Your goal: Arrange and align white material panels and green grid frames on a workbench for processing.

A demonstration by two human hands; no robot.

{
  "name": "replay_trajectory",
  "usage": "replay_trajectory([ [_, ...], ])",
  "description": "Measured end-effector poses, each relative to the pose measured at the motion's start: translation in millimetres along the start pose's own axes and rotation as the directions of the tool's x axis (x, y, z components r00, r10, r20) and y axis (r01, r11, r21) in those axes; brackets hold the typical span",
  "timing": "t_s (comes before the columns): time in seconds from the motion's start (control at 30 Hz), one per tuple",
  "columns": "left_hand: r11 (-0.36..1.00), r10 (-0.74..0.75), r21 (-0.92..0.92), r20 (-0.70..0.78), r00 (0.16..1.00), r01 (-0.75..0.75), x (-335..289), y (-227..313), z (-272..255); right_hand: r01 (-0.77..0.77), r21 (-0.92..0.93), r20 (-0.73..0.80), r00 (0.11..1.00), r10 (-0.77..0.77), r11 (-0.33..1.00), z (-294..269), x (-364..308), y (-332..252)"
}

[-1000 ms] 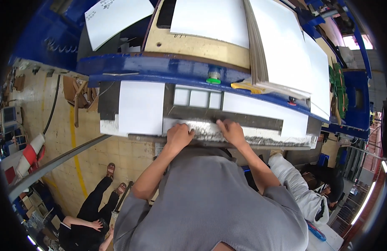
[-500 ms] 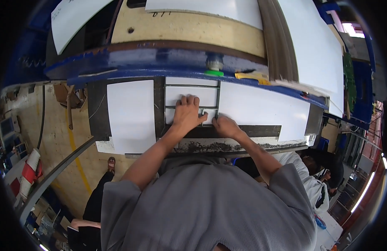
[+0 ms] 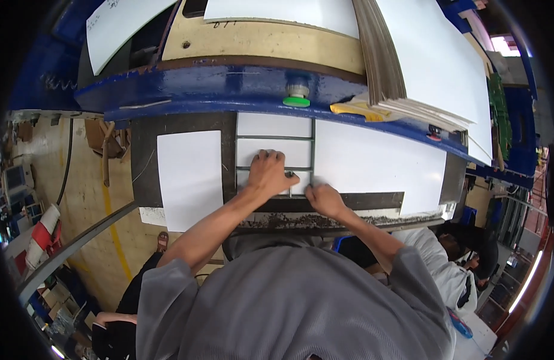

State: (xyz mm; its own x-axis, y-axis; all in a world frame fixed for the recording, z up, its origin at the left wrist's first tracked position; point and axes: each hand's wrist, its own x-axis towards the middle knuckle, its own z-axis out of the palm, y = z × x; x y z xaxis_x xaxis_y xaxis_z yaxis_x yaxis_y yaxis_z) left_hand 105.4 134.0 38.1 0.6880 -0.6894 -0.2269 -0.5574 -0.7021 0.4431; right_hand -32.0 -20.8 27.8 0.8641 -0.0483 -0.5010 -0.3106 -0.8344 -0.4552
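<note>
The left hand (image 3: 266,173) is covering part of the green grid (image 3: 275,138), while the curled right hand (image 3: 326,200) is concealing whether its fingertips are gripping anything. The top edge is cutting off the stack of sheets (image 3: 439,60), and a grey sleeve (image 3: 166,297) is partly hiding a co-worker (image 3: 118,318).

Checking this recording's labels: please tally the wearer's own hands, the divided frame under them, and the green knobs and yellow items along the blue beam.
Hands: 2, left hand and right hand
Divided frame: 1
Green knob: 1
Yellow item: 1
Total: 5
</note>
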Motion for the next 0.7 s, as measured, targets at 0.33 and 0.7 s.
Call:
replay_trajectory([
  [0.33,0.996,0.083,0.012,-0.274,0.958,-0.083,-1.7,1.8,-12.5,0.008,-0.048,-0.024,1.000,-0.009,0.999,-33.9,-9.5,-13.3],
  [0.7,0.988,0.097,-0.094,-0.228,0.969,-0.121,-94.1,-30.8,28.5,0.056,-0.035,0.159,0.986,-0.050,0.998,34.0,-40.8,-36.4],
])
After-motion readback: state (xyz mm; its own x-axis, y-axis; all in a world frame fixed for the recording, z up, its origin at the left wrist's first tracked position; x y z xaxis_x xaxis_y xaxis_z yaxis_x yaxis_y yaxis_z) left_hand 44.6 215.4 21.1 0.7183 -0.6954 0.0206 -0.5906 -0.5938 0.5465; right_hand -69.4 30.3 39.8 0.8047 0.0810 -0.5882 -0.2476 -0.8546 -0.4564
